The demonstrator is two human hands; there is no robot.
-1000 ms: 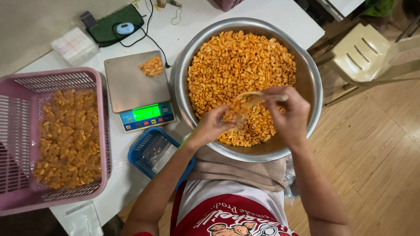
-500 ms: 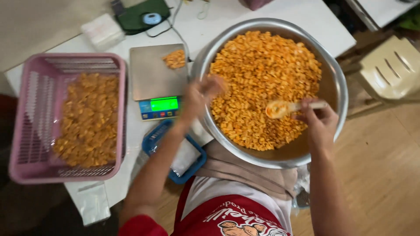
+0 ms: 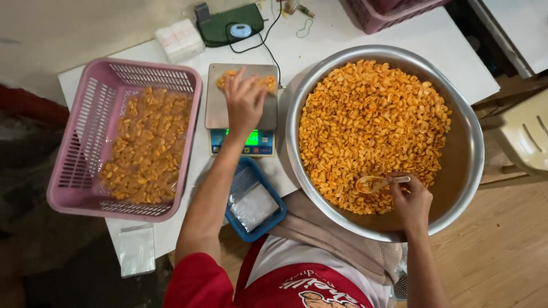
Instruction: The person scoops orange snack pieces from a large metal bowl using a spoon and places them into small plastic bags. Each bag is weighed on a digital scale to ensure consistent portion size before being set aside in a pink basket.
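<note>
single head view, looking steeply down, close over table

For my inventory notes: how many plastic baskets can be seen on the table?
3. A large pink basket at the left with bagged snacks, a small blue basket at the table's front edge, and another pink basket cut off at the top edge. More may lie outside the view.

Red short sleeve on left arm, red-and-white printed shirt front, beige cloth over lap, forearms bare

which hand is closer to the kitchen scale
Left. The left hand rests over the kitchen scale, on its small pile of snacks. The right hand holds a spoon inside the metal bowl.
</note>
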